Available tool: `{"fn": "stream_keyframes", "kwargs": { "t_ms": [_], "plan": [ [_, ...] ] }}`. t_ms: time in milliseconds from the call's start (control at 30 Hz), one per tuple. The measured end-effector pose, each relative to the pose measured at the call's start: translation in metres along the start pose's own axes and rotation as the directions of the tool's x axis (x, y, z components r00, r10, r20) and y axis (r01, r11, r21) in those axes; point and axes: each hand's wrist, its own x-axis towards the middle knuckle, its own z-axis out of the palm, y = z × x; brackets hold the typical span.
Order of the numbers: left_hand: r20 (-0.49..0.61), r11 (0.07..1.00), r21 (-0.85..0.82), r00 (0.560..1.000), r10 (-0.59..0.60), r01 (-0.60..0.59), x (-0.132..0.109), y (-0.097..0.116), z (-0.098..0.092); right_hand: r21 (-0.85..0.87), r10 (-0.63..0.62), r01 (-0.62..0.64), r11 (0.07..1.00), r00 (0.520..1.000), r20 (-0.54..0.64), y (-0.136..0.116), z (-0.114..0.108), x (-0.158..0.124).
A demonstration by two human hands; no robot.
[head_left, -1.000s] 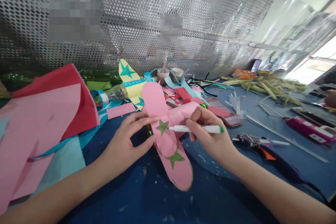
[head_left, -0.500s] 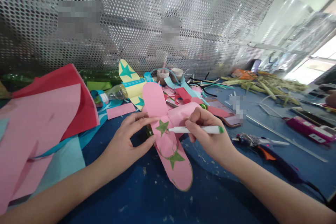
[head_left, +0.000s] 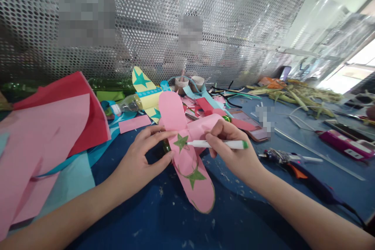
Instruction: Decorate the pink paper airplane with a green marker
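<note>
A pink paper plane [head_left: 187,156] built around a green bottle lies on the blue table [head_left: 152,218] in front of me, its near wing marked with two green stars and green outlines. My left hand [head_left: 143,156] pinches the wing's left edge between thumb and fingers. My right hand [head_left: 231,152] is closed on a white marker with a green end [head_left: 222,144]. The marker's tip touches the wing beside the upper star.
Large pink and red paper sheets [head_left: 49,125] cover the left. A yellow bottle plane with teal stars [head_left: 143,93] lies behind, among paper scraps. A glue gun [head_left: 293,168], a pink phone [head_left: 252,125] and green husks [head_left: 295,95] sit to the right. A perforated metal screen [head_left: 164,19] closes the back.
The marker tip has shifted slightly left along the wing near the upper star. My left hand keeps its hold.
</note>
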Motion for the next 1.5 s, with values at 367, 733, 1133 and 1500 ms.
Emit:
{"fn": "stream_keyframes", "kwargs": {
  "t_ms": [367, 733, 1133, 1500],
  "plan": [
    [0.003, 1.0, 0.003, 1.0, -0.002, 0.002, 0.0007, 0.0002, -0.0004, -0.009, -0.013, 0.014, 1.0, 1.0, 0.005, 0.0001, 0.0005, 0.0002],
    [0.014, 1.0, -0.016, 1.0, -0.012, 0.012, 0.0007, 0.0002, -0.0007, 0.016, -0.016, 0.016, 1.0, 0.999, 0.029, -0.0001, 0.002, -0.0009],
    [-0.008, 1.0, -0.009, 1.0, 0.011, -0.012, -0.0006, -0.0034, 0.0014, 0.011, -0.041, 0.041, 0.999, 0.999, 0.021, 0.0029, 0.003, -0.0008],
    [0.01, 0.996, -0.01, 0.996, 0.087, -0.087, 0.0013, -0.0016, -0.0009, -0.01, -0.054, 0.055, 0.998, 0.998, 0.036, 0.0024, 0.0022, -0.0019]
  ]
}}
